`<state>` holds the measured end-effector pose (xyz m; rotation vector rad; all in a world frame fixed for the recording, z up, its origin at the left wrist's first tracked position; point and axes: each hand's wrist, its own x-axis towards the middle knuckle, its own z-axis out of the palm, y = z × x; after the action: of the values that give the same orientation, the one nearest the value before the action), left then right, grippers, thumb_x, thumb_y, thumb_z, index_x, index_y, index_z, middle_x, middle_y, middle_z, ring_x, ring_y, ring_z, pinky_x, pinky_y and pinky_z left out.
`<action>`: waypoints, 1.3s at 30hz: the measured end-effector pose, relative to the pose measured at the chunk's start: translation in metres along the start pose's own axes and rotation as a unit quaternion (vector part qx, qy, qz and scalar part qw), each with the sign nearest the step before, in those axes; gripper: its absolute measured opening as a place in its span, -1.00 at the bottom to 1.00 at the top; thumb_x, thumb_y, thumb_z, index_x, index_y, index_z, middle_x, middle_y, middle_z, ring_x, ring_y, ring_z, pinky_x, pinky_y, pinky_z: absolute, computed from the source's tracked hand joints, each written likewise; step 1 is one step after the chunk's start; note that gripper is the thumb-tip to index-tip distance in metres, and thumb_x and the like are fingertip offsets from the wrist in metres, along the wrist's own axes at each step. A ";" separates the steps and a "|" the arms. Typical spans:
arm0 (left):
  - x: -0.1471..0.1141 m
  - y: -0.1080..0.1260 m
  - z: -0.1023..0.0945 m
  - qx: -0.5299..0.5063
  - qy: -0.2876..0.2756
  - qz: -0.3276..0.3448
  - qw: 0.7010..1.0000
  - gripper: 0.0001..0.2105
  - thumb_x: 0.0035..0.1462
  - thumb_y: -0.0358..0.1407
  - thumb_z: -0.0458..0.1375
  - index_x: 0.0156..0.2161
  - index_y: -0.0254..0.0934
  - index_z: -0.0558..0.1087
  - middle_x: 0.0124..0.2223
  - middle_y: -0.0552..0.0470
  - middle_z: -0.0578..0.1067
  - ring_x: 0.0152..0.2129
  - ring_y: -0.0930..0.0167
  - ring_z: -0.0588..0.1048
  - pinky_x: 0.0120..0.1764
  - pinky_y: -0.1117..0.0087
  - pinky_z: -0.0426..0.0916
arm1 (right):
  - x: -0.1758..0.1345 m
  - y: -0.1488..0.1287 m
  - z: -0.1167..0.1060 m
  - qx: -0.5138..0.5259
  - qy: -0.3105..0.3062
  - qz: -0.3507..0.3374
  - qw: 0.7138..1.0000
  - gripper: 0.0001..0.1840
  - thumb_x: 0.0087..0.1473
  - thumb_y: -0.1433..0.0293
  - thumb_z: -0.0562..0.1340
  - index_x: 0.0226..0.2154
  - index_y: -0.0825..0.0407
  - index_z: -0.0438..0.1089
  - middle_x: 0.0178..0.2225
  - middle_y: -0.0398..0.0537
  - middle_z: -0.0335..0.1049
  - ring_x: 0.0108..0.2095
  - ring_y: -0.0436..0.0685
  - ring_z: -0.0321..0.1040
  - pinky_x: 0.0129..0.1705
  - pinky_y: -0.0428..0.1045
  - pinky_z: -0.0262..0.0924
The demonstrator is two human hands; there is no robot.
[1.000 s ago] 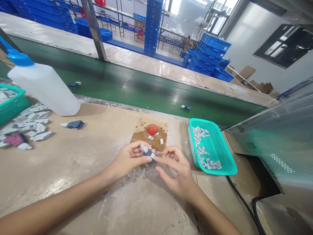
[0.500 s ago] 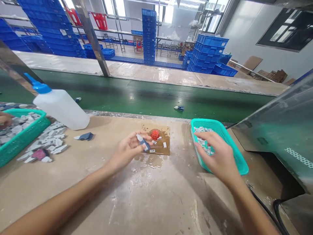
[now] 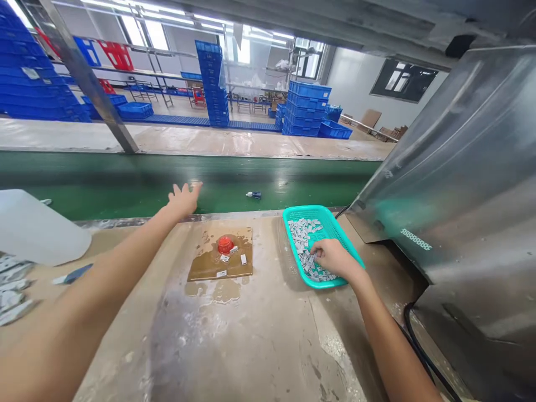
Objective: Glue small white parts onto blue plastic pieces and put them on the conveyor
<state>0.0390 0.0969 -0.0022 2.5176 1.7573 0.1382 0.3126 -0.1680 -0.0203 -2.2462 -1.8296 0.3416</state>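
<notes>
My left hand (image 3: 183,199) is stretched out over the near side of the green conveyor belt (image 3: 159,190), fingers spread, with nothing visible in it. A small blue-and-white piece (image 3: 253,195) lies on the belt to its right. My right hand (image 3: 333,258) reaches into a turquoise basket (image 3: 350,251), its fingertips pinched together among small grey-white pieces (image 3: 301,231); whatever they grip is hidden. Between the hands, a wet brown board (image 3: 205,269) carries a red round object (image 3: 225,244) and several small white pieces (image 3: 243,259).
A white plastic bottle (image 3: 46,234) stands at the left, with a blue-and-white piece (image 3: 74,274) and a heap of grey-white pieces (image 3: 12,293) near it. A metal housing (image 3: 469,184) and a black cable (image 3: 412,329) bound the right side. A slanted metal post (image 3: 90,84) rises beyond the belt.
My left hand has moved forward over the belt and opened; the blue-and-white piece is no longer seen in it. My right hand has lowered into the basket and closed. The view has turned right.
</notes>
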 end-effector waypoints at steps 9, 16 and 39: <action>0.027 0.092 0.021 -0.072 -0.072 0.158 0.982 -0.41 0.06 -0.50 -0.04 0.20 -0.10 0.00 0.25 -0.08 0.03 0.16 0.18 0.00 0.05 0.10 0.07 | -0.006 0.007 -0.004 0.037 0.084 -0.047 0.995 -0.73 -0.23 0.59 0.11 -0.44 0.08 0.44 -0.57 -0.13 0.30 -0.58 0.01 0.23 -0.52 -0.11 0.13; 0.010 0.086 0.015 -0.183 -0.052 0.086 0.978 -0.69 0.12 -0.24 0.05 -0.04 -0.32 0.30 -0.02 -0.09 0.34 -0.15 0.32 0.37 -0.14 0.14 0.32 | -0.011 -0.018 -0.005 0.199 0.112 -0.127 0.965 -0.86 -0.07 0.36 0.12 -0.49 0.05 0.36 -0.55 -0.09 0.33 -0.53 0.07 0.29 -0.49 -0.05 0.24; -0.227 0.041 -0.003 -0.570 -0.192 0.151 0.785 -0.91 -0.04 -0.33 0.04 -0.50 -0.28 0.24 -0.50 0.15 0.27 -0.52 0.50 0.23 -0.43 0.47 0.11 | -0.055 -0.140 0.042 0.199 0.208 -0.416 0.863 -0.77 -0.01 0.68 0.14 -0.31 0.10 0.36 -0.42 0.04 0.35 -0.37 0.04 0.32 -0.36 -0.06 0.31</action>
<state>-0.0011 -0.1299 -0.0029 1.6672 0.6808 0.4853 0.1583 -0.1933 -0.0140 -1.0066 -2.0215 0.0463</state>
